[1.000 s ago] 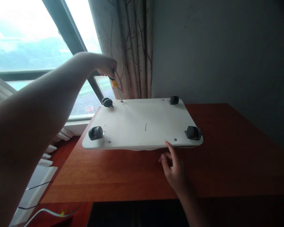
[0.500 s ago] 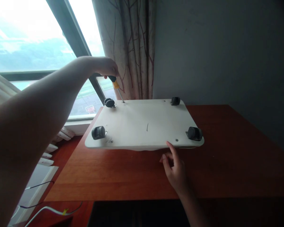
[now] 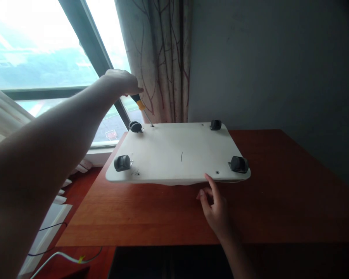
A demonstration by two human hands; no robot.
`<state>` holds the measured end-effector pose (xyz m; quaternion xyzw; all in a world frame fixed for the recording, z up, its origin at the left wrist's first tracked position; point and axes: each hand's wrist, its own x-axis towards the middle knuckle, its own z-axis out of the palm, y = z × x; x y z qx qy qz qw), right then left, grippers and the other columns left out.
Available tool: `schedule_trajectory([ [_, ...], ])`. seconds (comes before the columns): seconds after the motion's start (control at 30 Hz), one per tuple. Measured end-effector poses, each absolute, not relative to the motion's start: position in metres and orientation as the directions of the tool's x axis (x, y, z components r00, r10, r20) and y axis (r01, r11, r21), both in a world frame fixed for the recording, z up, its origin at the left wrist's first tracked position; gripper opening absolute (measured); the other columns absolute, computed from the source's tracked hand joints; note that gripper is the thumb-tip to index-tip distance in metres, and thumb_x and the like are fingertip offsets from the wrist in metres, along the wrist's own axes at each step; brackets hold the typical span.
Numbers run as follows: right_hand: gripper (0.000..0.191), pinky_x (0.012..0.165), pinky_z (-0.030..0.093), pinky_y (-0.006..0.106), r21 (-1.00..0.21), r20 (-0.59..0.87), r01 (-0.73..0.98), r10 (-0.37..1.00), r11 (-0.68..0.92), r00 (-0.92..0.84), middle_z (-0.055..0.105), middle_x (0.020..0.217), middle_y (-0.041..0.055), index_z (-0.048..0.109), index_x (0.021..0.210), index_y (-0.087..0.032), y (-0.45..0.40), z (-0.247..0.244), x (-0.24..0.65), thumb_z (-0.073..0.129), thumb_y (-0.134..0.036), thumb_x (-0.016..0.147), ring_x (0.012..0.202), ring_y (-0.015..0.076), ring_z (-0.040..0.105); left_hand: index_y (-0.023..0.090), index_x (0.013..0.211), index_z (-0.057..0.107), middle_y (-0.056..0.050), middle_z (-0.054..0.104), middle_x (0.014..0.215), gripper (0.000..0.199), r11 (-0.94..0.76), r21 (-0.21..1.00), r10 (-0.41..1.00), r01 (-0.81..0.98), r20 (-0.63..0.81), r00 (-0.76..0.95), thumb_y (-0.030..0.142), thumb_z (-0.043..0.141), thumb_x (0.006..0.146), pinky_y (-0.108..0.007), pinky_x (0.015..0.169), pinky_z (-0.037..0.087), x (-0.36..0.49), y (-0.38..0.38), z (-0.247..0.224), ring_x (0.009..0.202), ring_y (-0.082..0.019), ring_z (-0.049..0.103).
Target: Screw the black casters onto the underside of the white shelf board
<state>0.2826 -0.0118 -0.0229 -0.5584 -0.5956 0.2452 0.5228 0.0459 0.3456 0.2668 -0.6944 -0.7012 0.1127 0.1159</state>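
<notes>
A white board (image 3: 165,151) with a caster wheel near each corner lies with its wheels up. My left hand (image 3: 125,82) is closed round the dark and yellow handle of a screwdriver (image 3: 140,104). The screwdriver leans to the left, and its tip meets a screw hole near the board's far edge, just right of the far-left caster (image 3: 135,126). At the near edge, the index fingertip of my right hand (image 3: 216,209) touches the board. Its thumb is apart from the index finger, the other fingers are loosely bent, and nothing shows in it.
Beneath the board is a reddish wooden table (image 3: 128,221). A window (image 3: 40,50) and a patterned curtain (image 3: 163,58) stand behind on the left, with a grey wall (image 3: 264,66) to the right. Cables (image 3: 62,254) run near the floor at lower left.
My left hand has rotated at the wrist and shifted slightly left, tilting the screwdriver handle a little more. The tip stays at the same hole. My right hand has not moved.
</notes>
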Motion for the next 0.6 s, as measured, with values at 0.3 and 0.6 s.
schedule_trajectory([
  [0.3, 0.054, 0.066, 0.056, 0.023, -0.880, 0.337, 0.408, 0.926, 0.245, 0.170, 0.067, 0.073, -0.0021, 0.038, 0.152, -0.021, -0.011, -0.025, 0.283, 0.048, -0.023, 0.099, 0.068, 0.0138, 0.068, 0.019, 0.145, 0.049, -0.006, 0.071, 0.110, 0.069, -0.364, 0.027, 0.923, 0.931, -0.125, 0.365, 0.044, 0.070, 0.084, -0.026, 0.083, 0.046, 0.027, 0.357, 0.257, 0.090, -0.015, 0.067],
  [0.6, 0.054, 0.068, 0.056, 0.023, -0.878, 0.338, 0.412, 0.926, 0.245, 0.169, 0.067, 0.074, -0.0026, 0.037, 0.152, -0.023, -0.011, -0.025, 0.283, 0.049, -0.023, 0.099, 0.069, 0.0135, 0.068, 0.005, 0.113, 0.071, -0.008, 0.069, 0.075, 0.072, -0.145, -0.255, 0.989, 0.956, -0.073, 0.131, 0.069, 0.044, 0.092, -0.032, 0.081, 0.047, 0.036, 0.354, 0.262, 0.080, -0.022, 0.069],
])
